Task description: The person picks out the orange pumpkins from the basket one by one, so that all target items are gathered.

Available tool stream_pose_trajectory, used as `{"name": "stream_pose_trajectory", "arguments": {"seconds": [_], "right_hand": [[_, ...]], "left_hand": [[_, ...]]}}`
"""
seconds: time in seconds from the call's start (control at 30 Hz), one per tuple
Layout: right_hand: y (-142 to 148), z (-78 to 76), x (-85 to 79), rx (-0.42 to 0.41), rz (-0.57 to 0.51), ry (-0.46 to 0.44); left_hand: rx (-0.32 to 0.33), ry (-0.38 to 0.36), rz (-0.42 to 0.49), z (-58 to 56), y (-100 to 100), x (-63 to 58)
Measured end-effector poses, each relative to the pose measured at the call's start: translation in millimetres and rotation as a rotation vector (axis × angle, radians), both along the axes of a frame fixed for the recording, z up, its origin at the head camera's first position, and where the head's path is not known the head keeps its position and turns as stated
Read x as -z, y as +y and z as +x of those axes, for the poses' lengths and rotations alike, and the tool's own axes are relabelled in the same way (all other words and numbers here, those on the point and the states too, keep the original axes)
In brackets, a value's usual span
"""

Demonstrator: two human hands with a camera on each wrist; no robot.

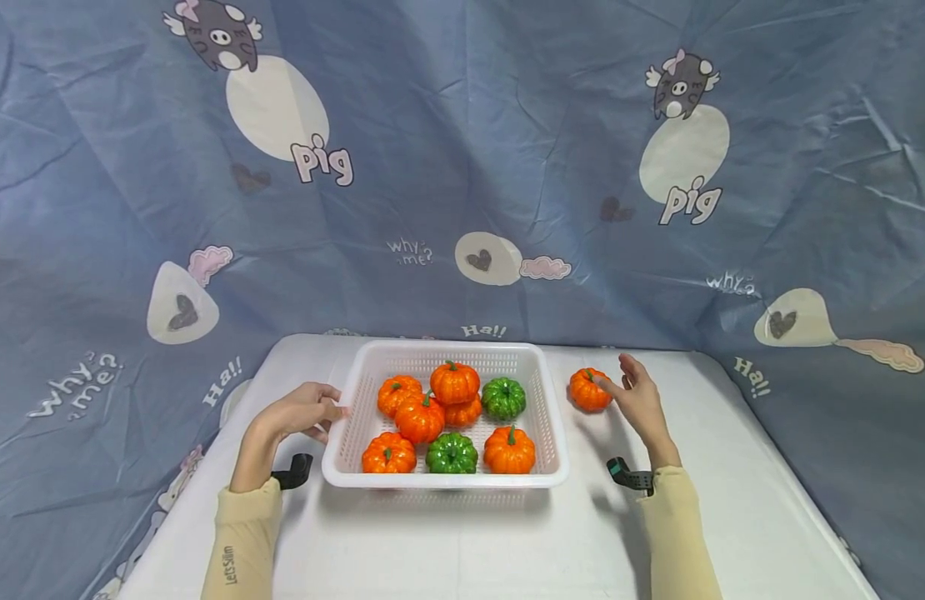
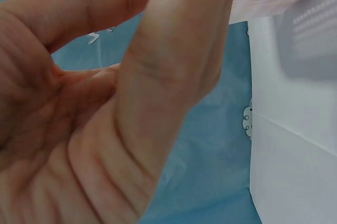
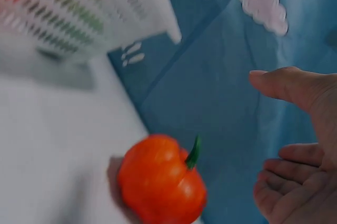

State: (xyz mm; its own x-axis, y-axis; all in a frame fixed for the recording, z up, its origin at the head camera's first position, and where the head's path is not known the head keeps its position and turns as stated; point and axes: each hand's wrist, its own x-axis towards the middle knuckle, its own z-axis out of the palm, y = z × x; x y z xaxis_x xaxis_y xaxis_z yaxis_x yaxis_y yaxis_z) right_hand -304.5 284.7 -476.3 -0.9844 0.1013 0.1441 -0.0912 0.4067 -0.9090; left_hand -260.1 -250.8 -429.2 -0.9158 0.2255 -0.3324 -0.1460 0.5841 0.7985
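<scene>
A white plastic basket (image 1: 447, 481) holds several small orange pumpkins (image 1: 510, 451) and two green pumpkins (image 1: 503, 399). One orange pumpkin rests on top of others near the basket's back. At the basket's left rim, my left hand (image 1: 307, 412) pinches the edge between thumb and fingers; the exact contact is partly hidden in the left wrist view. Outside the basket, to its right, a single orange pumpkin (image 1: 590, 390) with a green stem sits on the table. My right hand (image 1: 641, 403) is just right of that pumpkin, fingers relaxed and thumb apart, holding nothing.
Under the basket spreads a white-covered table (image 1: 447, 550). Blue printed cloth (image 1: 567, 100) hangs behind it and at both sides. Black wrist straps (image 1: 296, 472) sit on both forearms.
</scene>
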Motion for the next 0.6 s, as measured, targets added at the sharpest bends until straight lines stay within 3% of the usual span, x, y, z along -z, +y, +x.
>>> {"name": "stream_pose_trajectory", "arguments": {"seconds": [0.3, 0.6], "right_hand": [[-26.0, 12.3, -27.8, -0.091, 0.004, 0.053], [-56.2, 25.4, -39.7, -0.181, 0.063, 0.081]], "left_hand": [[-0.004, 0.004, -0.009, -0.6, 0.1, 1.0], [-0.006, -0.002, -0.020, -0.2, 0.5, -0.2]]}}
